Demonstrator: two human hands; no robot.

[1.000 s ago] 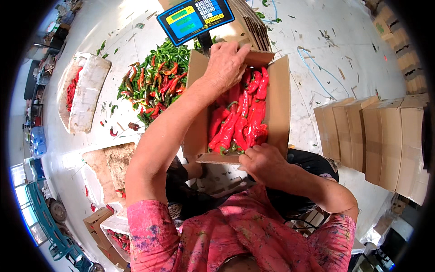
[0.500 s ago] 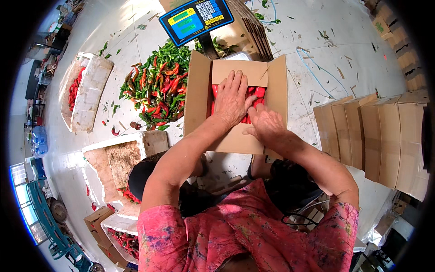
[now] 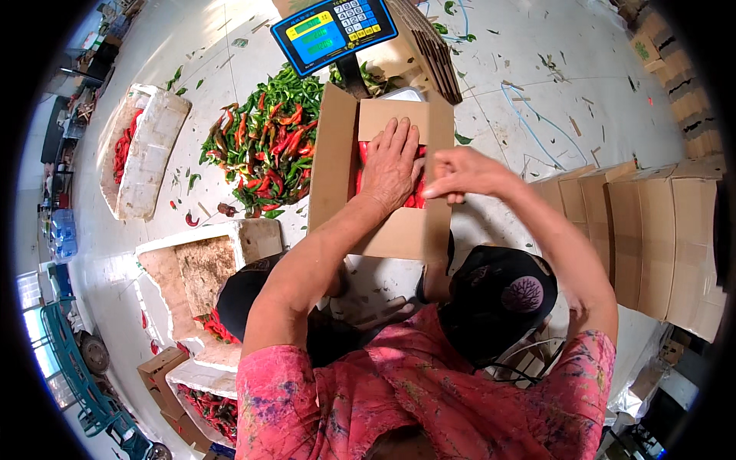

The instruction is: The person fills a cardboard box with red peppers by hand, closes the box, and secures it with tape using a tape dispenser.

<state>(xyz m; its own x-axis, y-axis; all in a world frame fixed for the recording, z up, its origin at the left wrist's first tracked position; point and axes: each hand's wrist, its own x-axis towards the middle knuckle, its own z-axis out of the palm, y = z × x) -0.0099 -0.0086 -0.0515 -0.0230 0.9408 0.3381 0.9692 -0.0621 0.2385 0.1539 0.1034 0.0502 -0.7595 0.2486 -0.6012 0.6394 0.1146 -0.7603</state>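
An open cardboard box (image 3: pixel 399 234) stands in front of me, with red peppers (image 3: pixel 414 201) showing through the gap between its folded near and far flaps. My left hand (image 3: pixel 389 165) lies flat, fingers stretched out, across the peppers and onto the far flap (image 3: pixel 383 110). My right hand (image 3: pixel 469 175) is closed at the edge of the right flap (image 3: pixel 439 123), thumb toward the peppers, other fingers partly curled. That flap stands tilted inward. The left flap (image 3: pixel 331 153) leans outward.
A scale display (image 3: pixel 335 34) rises behind the box. Mixed green and red peppers (image 3: pixel 268 149) lie heaped at left, near white foam crates (image 3: pixel 157 146) holding red peppers. Folded cartons (image 3: pixel 644 238) stand at right; a blue strap (image 3: pixel 529 123) lies on the floor.
My right hand has moved from the peppers and near flap to the right flap, which has swung up and inward. My left hand stays pressed in place.
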